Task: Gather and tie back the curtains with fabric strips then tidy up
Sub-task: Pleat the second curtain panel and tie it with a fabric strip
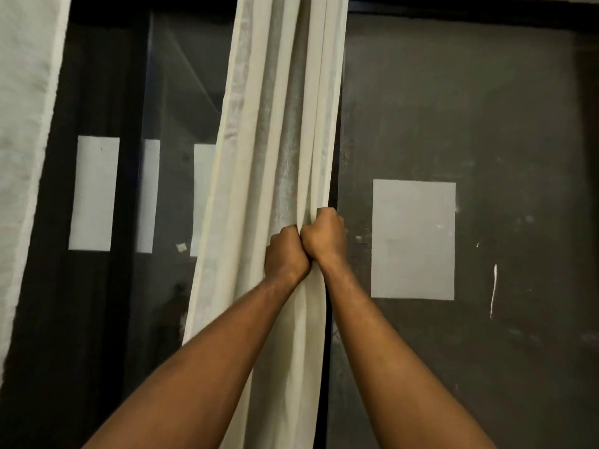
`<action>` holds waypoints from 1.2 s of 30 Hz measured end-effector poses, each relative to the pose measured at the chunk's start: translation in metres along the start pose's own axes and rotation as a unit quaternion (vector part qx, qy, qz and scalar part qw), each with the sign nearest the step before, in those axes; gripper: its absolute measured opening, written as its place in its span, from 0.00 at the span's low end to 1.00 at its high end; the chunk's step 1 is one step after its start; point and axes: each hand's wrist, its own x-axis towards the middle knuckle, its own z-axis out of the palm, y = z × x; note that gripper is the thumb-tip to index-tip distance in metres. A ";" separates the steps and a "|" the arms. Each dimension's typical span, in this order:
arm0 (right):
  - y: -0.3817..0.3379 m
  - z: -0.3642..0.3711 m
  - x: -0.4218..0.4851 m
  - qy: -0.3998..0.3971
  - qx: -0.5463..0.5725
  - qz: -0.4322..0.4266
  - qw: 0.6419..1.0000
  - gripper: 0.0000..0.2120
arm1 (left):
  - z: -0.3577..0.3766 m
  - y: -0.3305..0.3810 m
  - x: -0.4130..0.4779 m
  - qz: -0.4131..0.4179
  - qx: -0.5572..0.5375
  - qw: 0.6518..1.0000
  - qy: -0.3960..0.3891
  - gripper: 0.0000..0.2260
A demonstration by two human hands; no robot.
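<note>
Fists come first: the left hand (287, 254) and the right hand (325, 236) are both squeezed tight on the curtain (275, 140), side by side and touching. The right fist sits a little higher than the left.

Cloth like this looks thin, soft and light. It bends and folds with ease, so it may slip loose if the squeeze goes slack. I think the best place to hold it is right where the fists are, where all the folds bunch into 1 thick rope.

Above the fists, the curtain rises in long folds. Below them, it hangs down between the 2 arms. No fabric strip shows yet, so tying is not yet done.

Behind the fists is the dark window (486, 108). Far off to the left of them hangs another curtain (26, 124).
</note>
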 end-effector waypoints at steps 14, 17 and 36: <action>0.093 0.021 -0.104 -0.099 0.059 0.134 0.984 0.08 | 0.030 -0.051 -0.092 -0.062 -0.009 0.994 -0.093 0.07; 0.112 0.023 -0.128 -0.129 0.059 0.157 0.977 0.10 | 0.041 -0.065 -0.111 -0.081 -0.005 0.989 -0.123 0.09; 0.127 0.017 -0.202 -0.132 0.124 0.169 0.969 0.13 | 0.070 -0.082 -0.203 -0.048 0.011 0.992 -0.113 0.12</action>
